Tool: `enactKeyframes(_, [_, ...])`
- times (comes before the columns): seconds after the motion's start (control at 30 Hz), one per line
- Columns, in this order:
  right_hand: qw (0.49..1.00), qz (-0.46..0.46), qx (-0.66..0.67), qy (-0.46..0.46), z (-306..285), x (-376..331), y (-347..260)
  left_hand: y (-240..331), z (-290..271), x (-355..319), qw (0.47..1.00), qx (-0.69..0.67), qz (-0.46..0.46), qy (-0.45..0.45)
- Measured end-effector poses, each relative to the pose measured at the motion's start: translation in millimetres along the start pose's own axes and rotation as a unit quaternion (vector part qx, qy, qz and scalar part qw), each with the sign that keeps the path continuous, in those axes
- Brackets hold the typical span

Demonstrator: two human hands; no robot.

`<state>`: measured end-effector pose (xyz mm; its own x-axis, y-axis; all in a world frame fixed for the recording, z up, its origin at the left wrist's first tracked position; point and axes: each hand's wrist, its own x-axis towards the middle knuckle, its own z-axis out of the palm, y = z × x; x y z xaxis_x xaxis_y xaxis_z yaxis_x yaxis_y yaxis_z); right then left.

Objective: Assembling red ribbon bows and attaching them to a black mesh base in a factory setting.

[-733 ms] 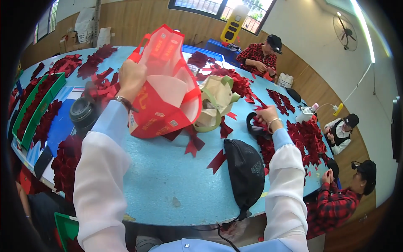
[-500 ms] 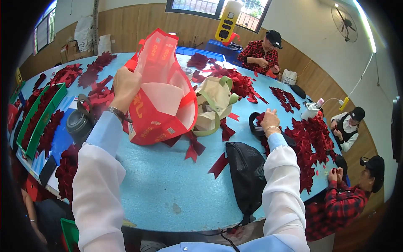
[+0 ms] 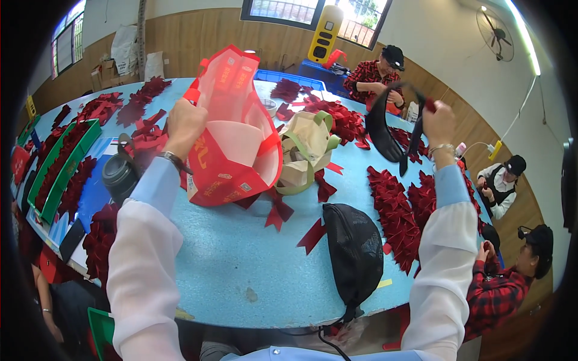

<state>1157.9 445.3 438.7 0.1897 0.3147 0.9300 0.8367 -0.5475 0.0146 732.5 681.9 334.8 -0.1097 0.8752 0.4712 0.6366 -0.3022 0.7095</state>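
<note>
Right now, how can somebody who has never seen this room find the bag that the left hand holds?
Start at the big blue table. Over its middle, the left hand lifts a red bag by its rim, mouth open toward the camera. Unlike the beige bag with green handles beside it and the black mesh bag lying nearer, it is bright red and raised.

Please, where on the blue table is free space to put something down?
The blue table is bare along its near edge, between the red gift bag and the black mesh pouch. Red bows crowd the right side, and more bows the far left.
</note>
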Motion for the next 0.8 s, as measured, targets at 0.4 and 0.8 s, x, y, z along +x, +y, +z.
enactKeyframes(0.4, [0.791,0.271,0.527,-0.15,-27,41,-250,-1,-41,-22,0.995,-0.086,-0.016,-0.053])
enactKeyframes(0.8, [0.88,-0.012,0.387,-0.276,68,-59,-342,-25,-45,-23,0.99,-0.119,-0.069,-0.007])
